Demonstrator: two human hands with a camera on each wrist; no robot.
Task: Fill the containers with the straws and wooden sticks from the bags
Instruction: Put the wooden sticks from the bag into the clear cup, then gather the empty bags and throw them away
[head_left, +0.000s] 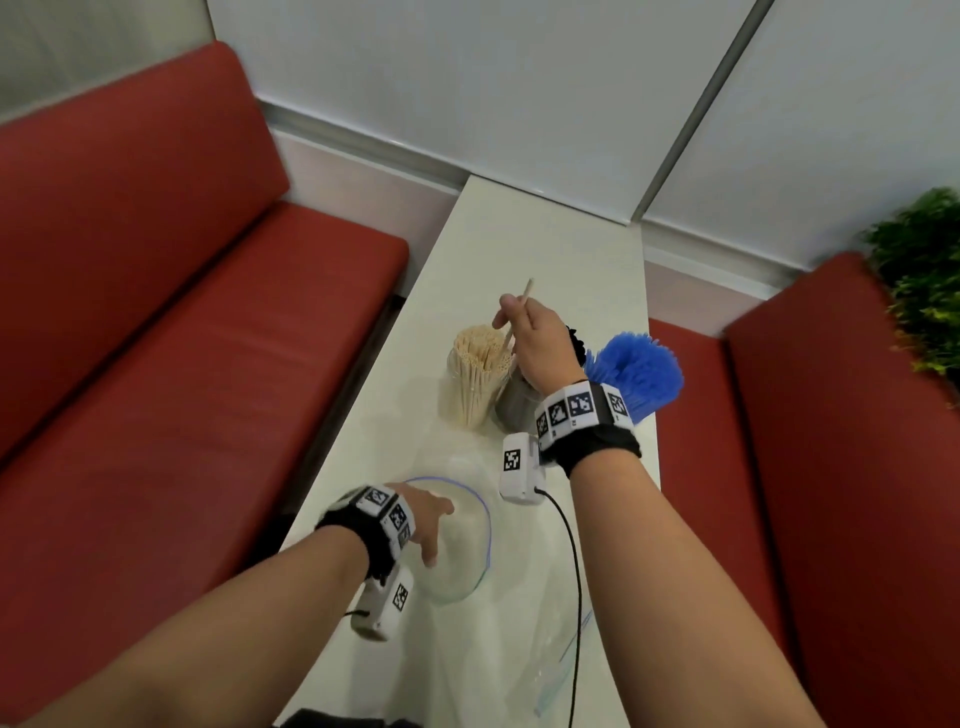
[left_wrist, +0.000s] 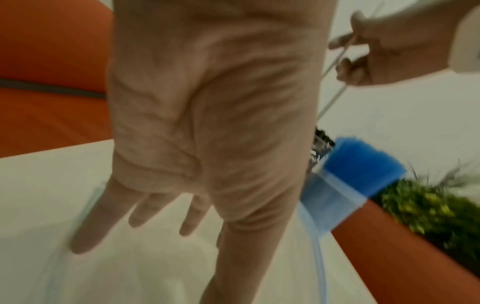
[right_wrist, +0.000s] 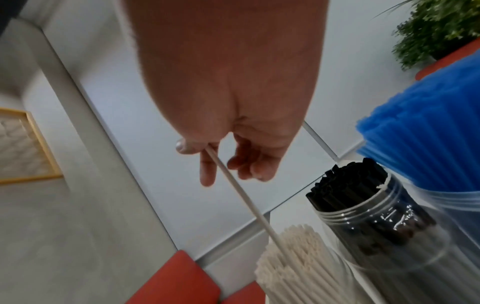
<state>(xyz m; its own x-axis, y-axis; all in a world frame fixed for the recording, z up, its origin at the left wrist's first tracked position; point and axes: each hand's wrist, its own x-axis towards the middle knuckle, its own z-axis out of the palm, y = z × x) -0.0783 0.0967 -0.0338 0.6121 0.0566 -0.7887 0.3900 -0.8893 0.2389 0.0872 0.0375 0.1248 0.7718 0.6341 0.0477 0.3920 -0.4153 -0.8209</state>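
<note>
Right hand (head_left: 535, 343): pinches 1 stick (right_wrist: 242, 194), tip entering packed jar (head_left: 470, 387). Left hand (head_left: 428, 525): flat, fingers spread, on bag (head_left: 467, 561). Risk: crowded sticks deflect tip; stick may drop onto bench (head_left: 519, 249).

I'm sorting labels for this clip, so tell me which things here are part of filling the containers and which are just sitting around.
Part of the job: wooden stick pinched by the right hand; stick container; black-straw container; blue straws; clear bag under the left hand.

Lying about: red benches; plant.
</note>
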